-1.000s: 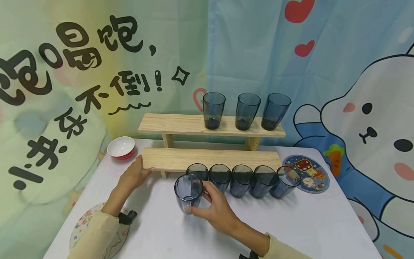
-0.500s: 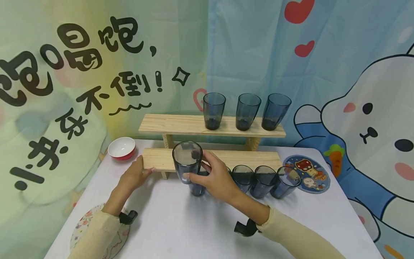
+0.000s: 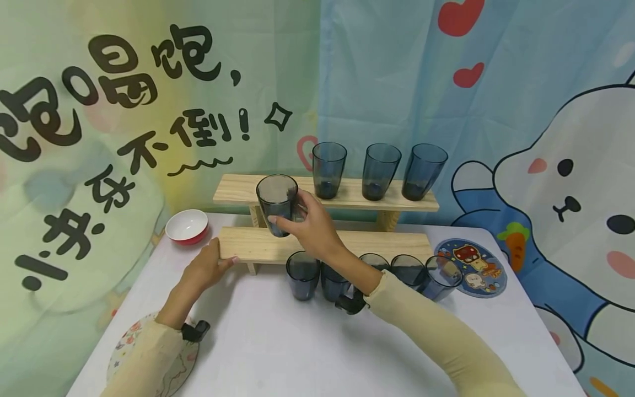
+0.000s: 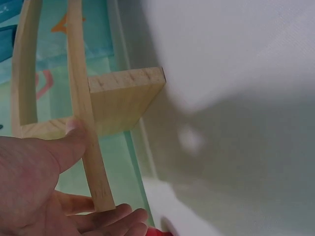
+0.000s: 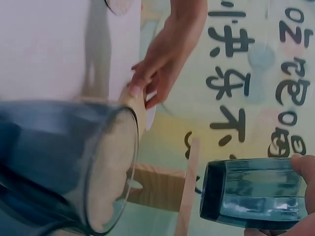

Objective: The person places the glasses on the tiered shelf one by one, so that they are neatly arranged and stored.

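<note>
- Head view shows the right hand (image 3: 310,223) curled around a smoky blue tumbler (image 3: 275,204), held in the air before the left end of the upper wooden shelf (image 3: 238,190), above the lower shelf (image 3: 258,245).
- Left hand (image 3: 205,269) grips the lower shelf's left end; the left wrist view alone shows the thumb (image 4: 71,142) pressed on top and fingers underneath.
- Right wrist view cuts off most of the holding hand.
- Forearm hides part of the tumbler row (image 3: 302,273) near the white table's (image 3: 278,353) back edge.
</note>
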The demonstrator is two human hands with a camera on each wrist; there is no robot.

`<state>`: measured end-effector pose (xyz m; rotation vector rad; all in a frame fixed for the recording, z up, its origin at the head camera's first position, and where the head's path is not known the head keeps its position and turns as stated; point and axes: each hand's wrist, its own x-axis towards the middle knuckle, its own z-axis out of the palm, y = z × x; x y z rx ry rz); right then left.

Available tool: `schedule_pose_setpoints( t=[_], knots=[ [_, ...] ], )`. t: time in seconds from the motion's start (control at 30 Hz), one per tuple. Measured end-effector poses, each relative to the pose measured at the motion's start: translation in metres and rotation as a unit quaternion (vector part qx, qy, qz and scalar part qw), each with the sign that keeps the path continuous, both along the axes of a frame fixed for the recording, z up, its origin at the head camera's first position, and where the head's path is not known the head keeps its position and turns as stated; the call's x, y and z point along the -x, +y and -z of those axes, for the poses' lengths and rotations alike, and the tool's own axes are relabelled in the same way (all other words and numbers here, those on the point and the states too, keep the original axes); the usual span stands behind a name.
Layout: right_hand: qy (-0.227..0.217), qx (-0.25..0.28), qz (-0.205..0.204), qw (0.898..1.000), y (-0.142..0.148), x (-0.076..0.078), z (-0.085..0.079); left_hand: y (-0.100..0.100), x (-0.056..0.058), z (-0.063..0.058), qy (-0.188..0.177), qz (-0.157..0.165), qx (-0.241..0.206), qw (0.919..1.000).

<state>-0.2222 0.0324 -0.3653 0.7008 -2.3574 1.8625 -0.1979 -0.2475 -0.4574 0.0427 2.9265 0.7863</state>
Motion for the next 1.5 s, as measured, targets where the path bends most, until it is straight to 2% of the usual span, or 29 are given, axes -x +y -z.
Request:
schedule_pose_setpoints(
  t=[0.3,0.7,0.83,0.97,1.23,1.5],
  knots=[
    [0.013,-0.006,0.067,0.998,-0.022,0.038,-0.007,-0.002,0.001,0.002,-0.003,-0.004,-0.001,1.0],
    [0.026,-0.017,0.11,0.993,-0.04,0.079,-0.015,-0.002,0.001,0.0,-0.005,-0.007,0.004,1.0],
    [0.014,-0.042,0.13,0.991,-0.045,0.085,-0.015,-0.003,0.001,0.001,-0.002,-0.006,0.0,1.0],
    [-0.004,-0.045,0.146,0.988,-0.047,0.089,-0.011,-0.003,0.002,0.003,-0.005,-0.003,-0.009,0.9999],
    [-0.015,-0.038,0.157,0.987,-0.049,0.095,-0.007,-0.004,0.002,0.001,-0.012,-0.004,-0.011,0.9999],
    [-0.022,-0.055,0.165,0.985,-0.051,0.096,-0.004,-0.005,0.002,0.002,-0.014,-0.004,-0.014,0.9998]
  ],
)
